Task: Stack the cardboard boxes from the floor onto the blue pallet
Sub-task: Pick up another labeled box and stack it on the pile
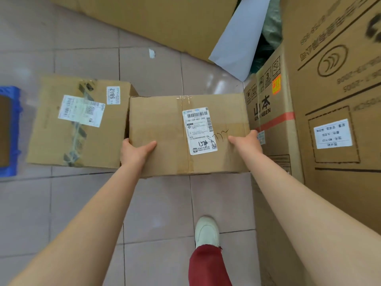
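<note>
A taped cardboard box point(165, 129) with a white shipping label and pen scrawl lies in the middle of the view. My left hand point(135, 151) grips its near left edge, thumb on top. On the near right corner my right hand point(246, 142) holds it the same way. Whether the box rests on the floor or is lifted, I cannot tell. A second cardboard box point(51, 139) with labels and torn black tape sits on the tiles just to its left, touching it. The blue pallet point(14, 129) shows at the far left edge, brown cardboard lying on it.
Tall printed cartons point(334, 100) stand close on the right, beside the held box. Flattened cardboard point(165, 19) and a white sheet point(241, 42) lie at the back. My foot in a white shoe point(206, 232) stands on the tiled floor point(86, 203) below the box.
</note>
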